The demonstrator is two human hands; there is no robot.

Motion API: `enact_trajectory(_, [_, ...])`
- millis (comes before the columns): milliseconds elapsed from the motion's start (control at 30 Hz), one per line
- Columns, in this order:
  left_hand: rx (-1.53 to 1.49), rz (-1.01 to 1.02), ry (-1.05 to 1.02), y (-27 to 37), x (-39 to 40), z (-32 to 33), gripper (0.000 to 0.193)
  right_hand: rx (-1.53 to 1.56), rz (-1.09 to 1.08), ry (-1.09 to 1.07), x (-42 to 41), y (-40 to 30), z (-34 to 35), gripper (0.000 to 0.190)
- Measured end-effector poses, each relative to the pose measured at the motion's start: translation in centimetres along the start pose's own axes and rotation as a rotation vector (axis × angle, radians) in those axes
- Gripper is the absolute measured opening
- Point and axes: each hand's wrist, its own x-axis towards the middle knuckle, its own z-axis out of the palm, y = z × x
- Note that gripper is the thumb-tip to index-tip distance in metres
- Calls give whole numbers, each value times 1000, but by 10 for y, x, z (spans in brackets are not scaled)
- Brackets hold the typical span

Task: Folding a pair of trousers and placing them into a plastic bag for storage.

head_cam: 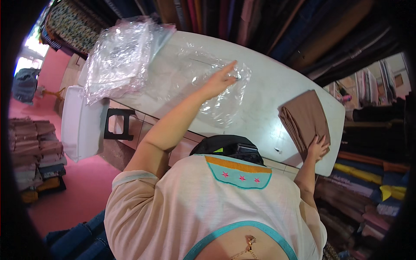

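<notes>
A clear plastic bag (224,107) lies flat on the white table (260,65) before me. Over its upper right part is my left hand (221,81), fingers spread and nothing gripped; whether it touches the film I cannot tell. At the table's right end lies a folded brown cloth garment or fabric piece (304,117), slightly tilted. My right hand (318,149) rests on the cloth's lower end with its fingers apart. A pile of clear plastic bags (120,55) covers the table's left end, well away from both hands.
Rolls or hanging lengths of fabric (224,19) line the table's far side. A white plastic bin (81,123) and a black stool (119,123) stand at the left. Stacked folded cloth (35,143) lies farther left. Shelves of folded cloth (364,175) are at the right.
</notes>
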Motion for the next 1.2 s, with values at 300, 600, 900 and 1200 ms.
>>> enact_trajectory(300, [1372,-15,-142,-83,-91,-54,76,158,-371,314,-49,-76,-40,66])
enact_trajectory(600, [1307,83,-59,-82,-111,23,90,410,-1582,-101,-219,-190,-19,56])
enact_trajectory(900, [1149,54,50,-74,-101,5,79,549,-1230,-167,-208,-209,-3,52])
enact_trajectory(1200, [1324,119,99,-82,-52,-9,71,246,-1483,-126,-208,-221,-25,52])
